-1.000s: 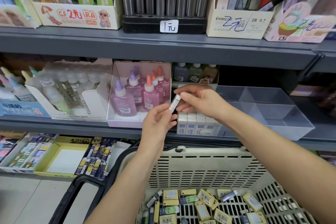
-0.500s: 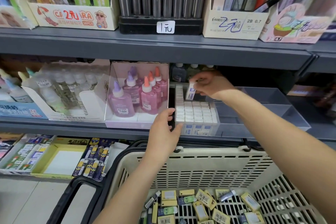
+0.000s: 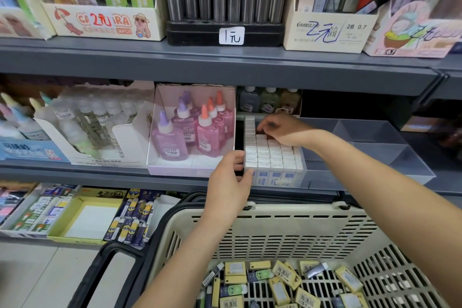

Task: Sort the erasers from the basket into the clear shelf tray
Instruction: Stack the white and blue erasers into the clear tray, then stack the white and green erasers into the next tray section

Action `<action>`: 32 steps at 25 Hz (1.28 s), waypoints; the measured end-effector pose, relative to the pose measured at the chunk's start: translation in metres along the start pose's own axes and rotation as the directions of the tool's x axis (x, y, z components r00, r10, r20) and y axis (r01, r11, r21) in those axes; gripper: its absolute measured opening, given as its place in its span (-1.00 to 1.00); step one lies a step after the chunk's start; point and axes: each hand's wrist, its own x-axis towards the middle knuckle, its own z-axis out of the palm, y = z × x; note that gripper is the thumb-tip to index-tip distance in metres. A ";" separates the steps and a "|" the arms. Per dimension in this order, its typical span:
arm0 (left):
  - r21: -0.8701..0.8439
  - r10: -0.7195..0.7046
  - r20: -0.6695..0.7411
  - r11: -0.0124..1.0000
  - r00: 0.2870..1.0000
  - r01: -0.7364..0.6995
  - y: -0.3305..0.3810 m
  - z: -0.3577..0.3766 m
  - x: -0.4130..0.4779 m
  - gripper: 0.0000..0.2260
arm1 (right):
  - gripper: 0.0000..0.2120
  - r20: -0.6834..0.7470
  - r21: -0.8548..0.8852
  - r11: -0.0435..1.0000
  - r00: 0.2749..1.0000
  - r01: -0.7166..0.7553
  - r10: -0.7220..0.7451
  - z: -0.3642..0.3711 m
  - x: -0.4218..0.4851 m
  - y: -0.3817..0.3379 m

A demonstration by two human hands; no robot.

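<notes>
A clear shelf tray (image 3: 325,179) sits on the middle shelf, its left compartment packed with rows of white erasers (image 3: 272,155). My left hand (image 3: 228,182) grips the tray's front left corner, thumb on the front wall. Over the back rows, my right hand (image 3: 282,130) has its fingers curled down onto an eraser that they mostly hide. Below, a beige basket (image 3: 287,215) holds several loose yellow, green and dark erasers (image 3: 282,280).
A pink box of glue bottles (image 3: 190,132) stands directly left of the tray. The tray's right compartments (image 3: 370,142) hold nothing. The shelf above (image 3: 225,62) hangs low over the tray. Boxes of erasers (image 3: 130,215) fill the bottom shelf.
My right hand carried the white eraser from in front of the shelf back and down into the tray's rear rows. My left hand let go of it and took hold of the tray's front corner.
</notes>
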 end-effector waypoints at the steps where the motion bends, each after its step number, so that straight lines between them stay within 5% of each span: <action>1: -0.001 0.001 -0.001 1.000 1.000 -0.001 0.000 0.000 -0.001 -0.70 | -0.74 0.018 -0.015 1.000 1.000 0.004 -0.004 0.000 0.000 0.000; 5: 0.005 0.010 -0.023 1.000 1.000 -0.010 -0.002 0.001 -0.002 -0.71 | -0.73 0.044 -0.052 0.998 0.999 0.021 -0.018 -0.003 -0.006 -0.004; 8: -0.002 0.018 -0.047 1.000 0.999 -0.018 0.000 0.000 -0.005 -0.72 | -0.78 -0.120 0.129 0.992 0.992 -0.011 0.026 -0.011 -0.030 -0.002; 12: -0.050 0.178 -0.140 0.981 0.974 -0.187 0.010 -0.005 -0.037 -0.76 | -0.84 -0.358 0.439 0.881 0.934 0.177 -0.010 -0.014 -0.123 0.009; 15: -0.019 0.224 -0.032 0.974 0.974 -0.225 0.004 -0.006 -0.075 -0.79 | -0.88 -0.184 0.586 0.804 0.983 0.102 0.009 0.013 -0.196 0.032; 17: 0.067 0.077 0.201 0.994 0.977 -0.092 -0.004 0.001 -0.100 -0.86 | -0.92 0.064 0.488 0.871 0.998 -0.055 0.027 0.049 -0.229 0.047; 20: 0.264 -0.270 0.498 0.953 0.824 0.152 -0.023 0.017 -0.127 -0.94 | -0.89 0.246 0.181 0.981 0.969 -0.071 0.024 0.103 -0.241 0.062; 23: 0.323 -0.433 0.501 0.897 0.750 0.302 -0.039 0.026 -0.144 -0.91 | -0.86 0.454 -0.178 0.984 0.886 -0.012 0.093 0.150 -0.233 0.079; 27: 0.360 -0.572 0.469 0.820 0.673 0.445 -0.058 0.023 -0.153 -0.91 | -0.56 0.669 -0.300 0.954 0.711 -0.012 0.219 0.190 -0.245 0.098; 32: 0.410 -0.581 0.545 0.814 0.605 0.412 -0.066 0.033 -0.160 -0.88 | -0.67 0.619 -0.306 0.944 0.779 0.122 0.100 0.188 -0.252 0.096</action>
